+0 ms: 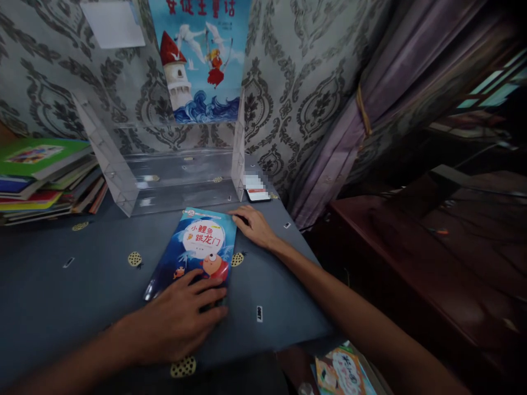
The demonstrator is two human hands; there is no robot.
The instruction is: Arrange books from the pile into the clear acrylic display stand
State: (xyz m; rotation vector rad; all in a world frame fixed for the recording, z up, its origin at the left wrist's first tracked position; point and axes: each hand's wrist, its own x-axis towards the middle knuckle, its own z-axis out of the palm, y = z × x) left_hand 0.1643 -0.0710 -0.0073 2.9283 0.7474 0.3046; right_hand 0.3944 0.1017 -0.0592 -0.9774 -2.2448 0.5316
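Our left hand (187, 307) lies nearest, palm down across the lower part of the book (206, 233), fingers slightly apart and clamped on nothing. Our right hand (255, 226) is at the book's upper right corner, fingertips at the edge; we cannot tell whether thumb and finger pinch it. The book lies face up on the table (102, 291), tilted a little, in front of the rack (109, 159) and short of the table's near edge. For movement, we have room to the left of the book and in the strip between the book and the table's slanting right edge. The rack and the stack (45, 175) bound the far side. We count two hands, one book beneath them, one rack with two side panels, one phone (258, 192) just beside the right panel, and one upright book (206, 66) above the rack's base. The stack holds several books; we cannot count them exactly. At least four yellow pineapple prints (135, 259) mark the table in front of the rack. Below the table's near right corner we see an orange-covered book (343, 370). The book under our hands is rectangular, with a glossy blue cover; the rack is clear, flat-sided plastic. The wall (288, 82) bears a dark scrolled pattern, and the purple curtain (341, 137) hangs in folds, gathered by one yellowish tie (362, 109).
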